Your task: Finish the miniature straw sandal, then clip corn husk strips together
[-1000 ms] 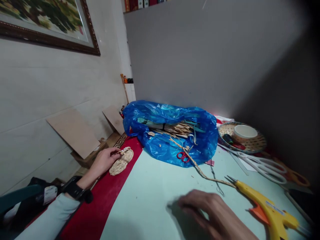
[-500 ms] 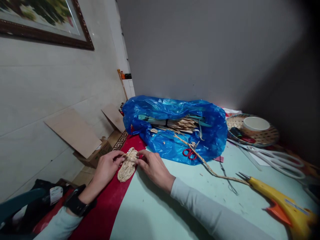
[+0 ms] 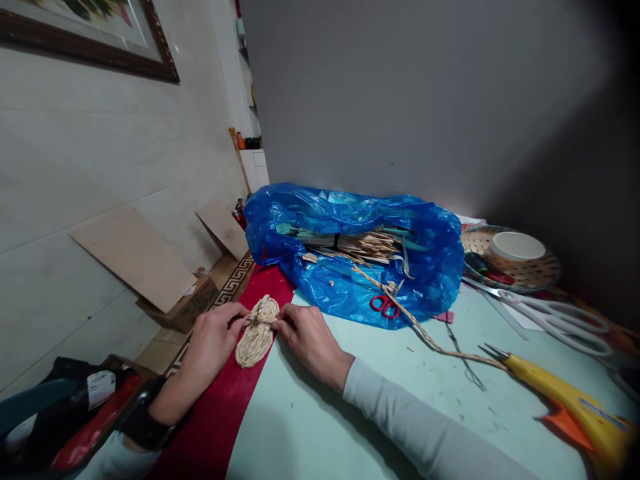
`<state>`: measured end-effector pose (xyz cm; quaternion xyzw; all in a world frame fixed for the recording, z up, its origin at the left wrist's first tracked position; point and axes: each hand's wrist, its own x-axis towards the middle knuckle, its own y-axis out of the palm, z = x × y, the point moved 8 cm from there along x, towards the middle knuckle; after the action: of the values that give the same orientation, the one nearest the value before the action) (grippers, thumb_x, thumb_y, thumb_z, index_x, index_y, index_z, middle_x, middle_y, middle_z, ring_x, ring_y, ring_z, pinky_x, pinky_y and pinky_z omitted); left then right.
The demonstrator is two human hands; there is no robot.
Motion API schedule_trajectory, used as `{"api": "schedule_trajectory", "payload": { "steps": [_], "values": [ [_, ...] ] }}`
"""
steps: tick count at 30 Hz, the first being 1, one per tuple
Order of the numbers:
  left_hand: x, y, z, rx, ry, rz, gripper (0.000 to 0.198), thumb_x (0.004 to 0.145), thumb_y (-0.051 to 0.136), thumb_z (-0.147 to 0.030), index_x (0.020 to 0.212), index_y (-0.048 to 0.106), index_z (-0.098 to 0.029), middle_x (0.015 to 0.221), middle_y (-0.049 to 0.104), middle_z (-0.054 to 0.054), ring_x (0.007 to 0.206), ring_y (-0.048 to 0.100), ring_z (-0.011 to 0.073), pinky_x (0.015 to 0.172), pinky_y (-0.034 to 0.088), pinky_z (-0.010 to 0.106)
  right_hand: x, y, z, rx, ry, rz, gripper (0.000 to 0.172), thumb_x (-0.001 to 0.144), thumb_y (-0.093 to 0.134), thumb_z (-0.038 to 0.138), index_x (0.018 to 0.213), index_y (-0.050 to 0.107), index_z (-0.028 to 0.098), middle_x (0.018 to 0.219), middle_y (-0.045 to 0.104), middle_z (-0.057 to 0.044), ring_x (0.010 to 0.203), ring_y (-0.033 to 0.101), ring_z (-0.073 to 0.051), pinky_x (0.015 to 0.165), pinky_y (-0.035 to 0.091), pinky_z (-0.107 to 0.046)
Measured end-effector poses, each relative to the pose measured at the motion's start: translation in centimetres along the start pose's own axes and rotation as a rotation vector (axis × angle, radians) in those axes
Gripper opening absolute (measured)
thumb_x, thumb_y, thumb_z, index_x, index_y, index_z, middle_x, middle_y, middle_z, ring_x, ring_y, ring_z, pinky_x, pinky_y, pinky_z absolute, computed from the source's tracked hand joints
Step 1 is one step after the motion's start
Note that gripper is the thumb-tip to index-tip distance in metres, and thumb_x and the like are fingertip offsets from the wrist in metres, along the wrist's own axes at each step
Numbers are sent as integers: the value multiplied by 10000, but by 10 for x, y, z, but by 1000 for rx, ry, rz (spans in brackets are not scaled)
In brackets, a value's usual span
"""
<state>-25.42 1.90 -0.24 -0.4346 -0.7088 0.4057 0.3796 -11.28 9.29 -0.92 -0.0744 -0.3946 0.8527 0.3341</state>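
Between my two hands is a small straw slipper (image 3: 254,345) with a sole of coiled braid and a band across it. Its rounded toe end points away from me, over the red cloth (image 3: 210,427) at the edge of the pale green mat (image 3: 325,427). My left hand (image 3: 216,340) pinches the left end of the band, thumb and fingertips together. On the other side, the fingers of my right hand (image 3: 314,341) are closed on the band's right end. The fingertips partly cover both ends.
A blue plastic bag (image 3: 320,283) holds straw strips (image 3: 375,247). Red-handled scissors (image 3: 385,307) and a straw braid (image 3: 425,339) lie in front. To the right are a yellow glue gun (image 3: 550,383), large white-handled scissors (image 3: 565,317) and a woven basket (image 3: 545,270) with a white bowl (image 3: 518,246).
My hands have shifted slightly along the slipper, and more of its far end now shows above the band. The view has moved a little.
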Motion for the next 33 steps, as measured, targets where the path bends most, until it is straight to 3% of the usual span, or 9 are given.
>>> {"api": "schedule_trajectory", "payload": {
  "steps": [23, 28, 33],
  "values": [
    [-4, 4, -3, 103, 28, -1, 149, 941, 612, -295, 989, 679, -171, 1005, 721, 42, 871, 693, 192, 798, 578, 405, 4, 9, -2, -122, 49, 91, 170, 997, 563, 283, 986, 655, 140, 938, 680, -33, 842, 660, -175, 788, 537, -358],
    [-9, -2, -6, 69, 19, -57, 150, 940, 613, -304, 953, 679, -169, 945, 720, 29, 815, 688, 178, 762, 577, 385, 1, 6, 0, -104, 52, 78, 166, 990, 571, 281, 964, 653, 139, 906, 668, -23, 825, 651, -171, 778, 533, -354],
    [-29, -16, -25, -20, 87, -154, 132, 946, 583, -256, 893, 677, -179, 890, 733, 26, 810, 692, 187, 769, 554, 379, -13, -5, 3, -21, 54, 10, 111, 967, 590, 203, 912, 671, 150, 846, 682, -24, 789, 628, -169, 720, 453, -286]
  ]
}}
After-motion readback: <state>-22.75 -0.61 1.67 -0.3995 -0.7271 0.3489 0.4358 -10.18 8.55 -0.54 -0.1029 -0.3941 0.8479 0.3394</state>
